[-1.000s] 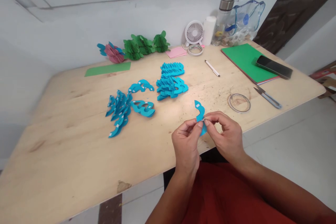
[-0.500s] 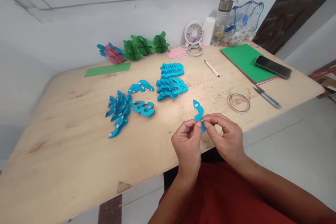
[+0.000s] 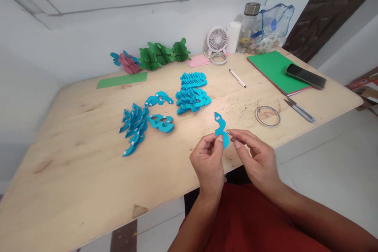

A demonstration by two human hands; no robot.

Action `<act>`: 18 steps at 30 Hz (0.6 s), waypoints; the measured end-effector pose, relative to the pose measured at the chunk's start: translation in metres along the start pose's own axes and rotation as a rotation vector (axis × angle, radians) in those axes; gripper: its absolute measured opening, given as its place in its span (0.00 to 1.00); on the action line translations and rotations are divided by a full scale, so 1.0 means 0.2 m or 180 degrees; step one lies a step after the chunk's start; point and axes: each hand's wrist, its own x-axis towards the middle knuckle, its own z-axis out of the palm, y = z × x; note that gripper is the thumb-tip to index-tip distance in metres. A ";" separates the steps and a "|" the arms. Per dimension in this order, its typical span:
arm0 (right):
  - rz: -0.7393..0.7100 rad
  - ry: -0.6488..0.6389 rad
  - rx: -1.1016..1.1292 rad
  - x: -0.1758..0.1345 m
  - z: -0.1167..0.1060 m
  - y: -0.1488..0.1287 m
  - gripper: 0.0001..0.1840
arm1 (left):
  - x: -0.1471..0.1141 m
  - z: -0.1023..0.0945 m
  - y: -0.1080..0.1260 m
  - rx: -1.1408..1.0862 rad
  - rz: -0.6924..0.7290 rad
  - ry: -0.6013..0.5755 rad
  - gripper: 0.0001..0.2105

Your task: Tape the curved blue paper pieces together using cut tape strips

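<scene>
My left hand pinches a wavy strip of blue paper between thumb and fingers, above the table's front part. A small white patch of tape shows near the strip's upper tip. Just right of the strip is my right hand, its thumb and forefinger slightly apart; a pale spot at the forefinger's tip is too small to make out. To the left lie several similar blue paper strips with white patches, heaped together. Farther back sits a stack of folded blue paper cutouts.
Along the wall stand green paper figures, a pink and blue one, a small fan and a bottle. On the right are a tape roll, snips, a pen and a phone on green paper.
My right hand has let go of the blue paper strip and moved slightly right. The left hand still holds the strip, which now shows more of its lower curve.
</scene>
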 end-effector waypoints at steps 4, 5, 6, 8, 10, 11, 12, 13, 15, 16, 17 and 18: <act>-0.0069 -0.0013 0.0036 0.01 -0.01 -0.02 0.12 | 0.00 0.00 0.00 -0.0119 -0.0120 -0.0111 0.02; -0.0093 -0.0052 0.0035 0.01 -0.01 -0.02 0.12 | 0.00 0.00 0.00 -0.0146 -0.0147 -0.0138 0.02; -0.0107 -0.0085 0.0032 0.02 -0.01 -0.02 0.12 | 0.00 0.00 0.00 -0.0176 -0.0174 -0.0165 0.03; -0.0098 -0.0108 0.0017 0.02 -0.01 -0.02 0.12 | 0.00 0.00 0.00 -0.0252 -0.0234 -0.0220 0.02; -0.0066 -0.0095 0.0020 0.02 -0.01 -0.02 0.12 | 0.00 0.01 0.01 -0.0322 -0.0303 -0.0276 0.02; -0.0045 -0.0088 0.0039 0.02 -0.01 -0.02 0.11 | -0.01 0.01 0.01 -0.0349 -0.0336 -0.0294 0.02; -0.0024 -0.0081 0.0067 0.03 0.00 -0.02 0.11 | -0.01 0.01 0.01 -0.0375 -0.0366 -0.0306 0.02; -0.0003 -0.0078 0.0101 0.03 0.00 -0.02 0.11 | -0.01 0.01 0.01 -0.0400 -0.0392 -0.0313 0.02; 0.0026 -0.0064 0.0170 0.03 0.00 -0.02 0.11 | 0.00 0.01 0.02 -0.0449 -0.0438 -0.0325 0.02; 0.0033 -0.0050 0.0201 0.03 0.00 -0.02 0.11 | 0.00 0.01 0.02 -0.0474 -0.0459 -0.0334 0.02; 0.0033 -0.0036 0.0229 0.03 0.00 -0.02 0.11 | 0.00 0.01 0.02 -0.0497 -0.0478 -0.0339 0.03; 0.0031 -0.0021 0.0254 0.04 0.00 -0.02 0.11 | 0.00 0.01 0.02 -0.0519 -0.0492 -0.0346 0.03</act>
